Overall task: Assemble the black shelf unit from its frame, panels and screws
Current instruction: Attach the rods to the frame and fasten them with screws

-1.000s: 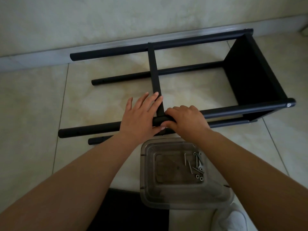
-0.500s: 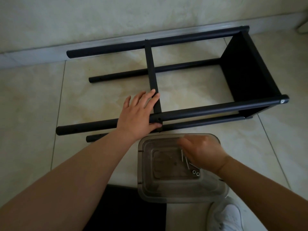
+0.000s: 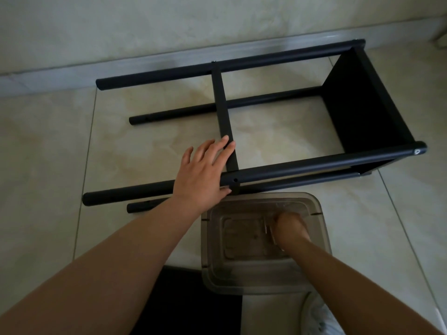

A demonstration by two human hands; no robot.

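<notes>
Our left hand (image 3: 204, 174) lay flat on the frame's near rail (image 3: 314, 164), fingers straight against the cross panel (image 3: 223, 112). Just right of its thumb sat an empty screw hole (image 3: 235, 180). Our right hand (image 3: 290, 227), nearer us, reached into the clear tub (image 3: 212, 257) among the screws (image 3: 265, 227); we could not tell its grip.

Bare floor tile (image 3: 278, 131) shows between the frame (image 3: 314, 163) tubes; clear box (image 3: 319, 238) crowds the near side.

No readable text, labels, brands or numbers appear anywhere.
</notes>
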